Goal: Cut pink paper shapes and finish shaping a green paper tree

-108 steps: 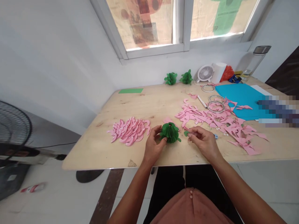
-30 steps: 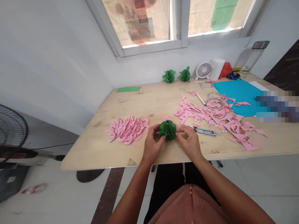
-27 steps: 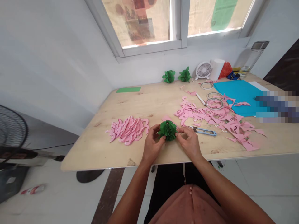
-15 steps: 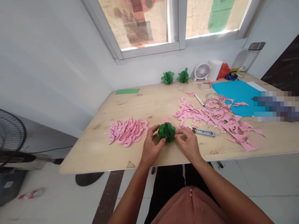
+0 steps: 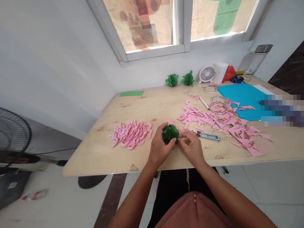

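Note:
A round green paper pom-pom [image 5: 170, 134] with many folded layers is held low at the table's front. My left hand [image 5: 161, 146] wraps its left side, thumb across the near face. On the right side, the fingertips of my right hand [image 5: 191, 144] pinch the layers' edge, close to the left thumb. Just beyond my right hand lie blue thread snips [image 5: 207, 135]. To the left of my left hand spreads a pile of curved pink paper pieces [image 5: 130, 134]. Pink paper offcuts [image 5: 213, 118] are scattered to the right.
Two green paper pom-poms [image 5: 172, 80] stand by the wall, near a small white fan [image 5: 207, 74]. A green strip [image 5: 131, 93] lies at the back left. Blue sheets [image 5: 247, 98], tape rings [image 5: 218, 108], a white pen [image 5: 204, 103] and a glass bottle [image 5: 257, 61] are on the right.
My left hand has shifted right and closed further round the pom-pom, its thumb now nearer my right fingertips. The pom-pom is slightly turned. The whole view has shifted a little.

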Available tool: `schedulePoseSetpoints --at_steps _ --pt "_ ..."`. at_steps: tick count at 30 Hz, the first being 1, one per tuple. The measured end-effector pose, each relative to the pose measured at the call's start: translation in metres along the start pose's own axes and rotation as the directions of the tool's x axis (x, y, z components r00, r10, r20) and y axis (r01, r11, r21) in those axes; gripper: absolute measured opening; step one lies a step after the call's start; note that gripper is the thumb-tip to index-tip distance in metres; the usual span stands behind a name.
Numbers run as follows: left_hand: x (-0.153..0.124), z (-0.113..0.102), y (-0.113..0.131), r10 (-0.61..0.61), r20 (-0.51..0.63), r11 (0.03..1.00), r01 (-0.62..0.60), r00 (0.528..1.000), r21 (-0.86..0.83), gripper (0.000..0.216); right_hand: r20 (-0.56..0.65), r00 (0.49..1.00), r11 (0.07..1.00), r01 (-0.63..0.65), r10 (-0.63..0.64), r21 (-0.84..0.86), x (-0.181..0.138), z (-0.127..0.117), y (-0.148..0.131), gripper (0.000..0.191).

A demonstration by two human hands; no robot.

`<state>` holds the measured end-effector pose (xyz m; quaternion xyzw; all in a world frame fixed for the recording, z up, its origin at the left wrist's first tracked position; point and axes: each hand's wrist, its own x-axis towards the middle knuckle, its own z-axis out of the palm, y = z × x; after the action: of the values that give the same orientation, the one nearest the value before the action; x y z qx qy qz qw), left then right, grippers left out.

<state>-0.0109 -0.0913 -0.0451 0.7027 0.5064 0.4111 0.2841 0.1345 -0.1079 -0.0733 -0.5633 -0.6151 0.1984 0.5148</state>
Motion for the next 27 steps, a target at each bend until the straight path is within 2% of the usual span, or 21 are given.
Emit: schedulePoseSetpoints --at_steps 10,18,27 --pt "0.0 -0.008 -0.003 0.017 -0.013 0.999 -0.018 1.0 -0.041 0.054 0.025 1.0 1.0 0.015 -0.014 -0.024 0.001 0.004 -0.004 0.006" --pt "0.001 -0.005 -0.004 -0.029 -0.066 0.997 0.024 0.997 -0.067 0.055 0.03 0.999 0.999 0.036 -0.035 -0.037 0.001 0.005 -0.009 0.007" --pt "0.001 -0.007 -0.006 -0.041 -0.074 0.992 0.032 0.996 -0.12 0.053 0.039 0.999 0.999 0.037 -0.036 -0.026 0.001 0.006 -0.009 0.006"
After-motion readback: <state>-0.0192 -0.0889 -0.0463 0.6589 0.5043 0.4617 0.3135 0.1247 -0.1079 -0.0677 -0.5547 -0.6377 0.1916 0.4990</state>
